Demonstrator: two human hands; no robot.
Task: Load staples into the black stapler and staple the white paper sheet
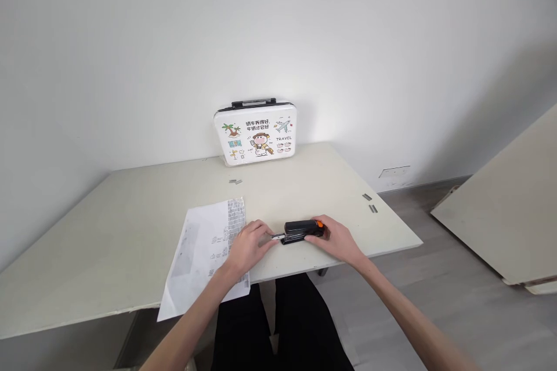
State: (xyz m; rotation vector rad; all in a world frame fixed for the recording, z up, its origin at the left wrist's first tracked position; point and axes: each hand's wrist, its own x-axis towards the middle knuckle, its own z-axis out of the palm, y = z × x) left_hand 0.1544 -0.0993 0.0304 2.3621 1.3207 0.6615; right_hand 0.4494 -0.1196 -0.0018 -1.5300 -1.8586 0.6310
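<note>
A black stapler (300,226) with an orange patch at its rear lies on the table near the front edge. My right hand (337,239) is closed around its rear end, thumb at the near side. From the stapler's left end a silver metal staple tray (277,237) sticks out. The fingers of my left hand (249,246) are pinched at the outer end of that tray. Whether staples lie in the tray is too small to tell. Under my left wrist and forearm is a printed sheet of paper (195,255), partly hidden and hanging over the front edge.
A white case (261,145) with cartoon prints and a black handle stands against the wall at the table's back. Small strips of staples (235,181) lie in front of it, and more staple strips (370,203) near the right edge. A pale panel (505,203) stands at right.
</note>
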